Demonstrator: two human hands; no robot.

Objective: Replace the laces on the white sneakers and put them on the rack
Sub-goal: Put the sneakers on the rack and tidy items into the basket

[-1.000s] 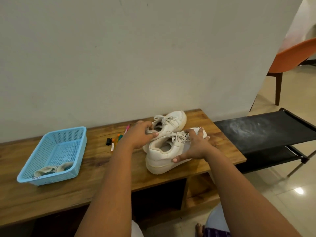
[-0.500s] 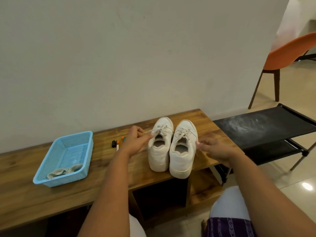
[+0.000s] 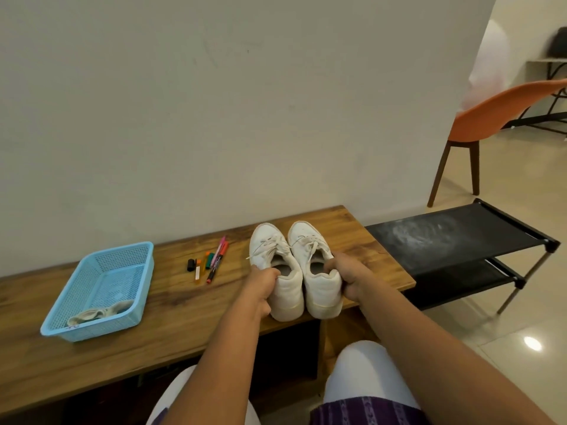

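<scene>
White sneakers [image 3: 294,271] now in both grips

On the wooden bench [image 3: 129,360], a blue basket [image 3: 92,305] holds cloth [image 3: 98,312]; markers [image 3: 211,262] lie right of it; an orange chair [image 3: 497,118] stands beyond.

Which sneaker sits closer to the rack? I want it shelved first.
The right-hand sneaker, gripped at its heel by the right hand; the other sneaker, held by the left hand, sits farther from the rack.
</scene>
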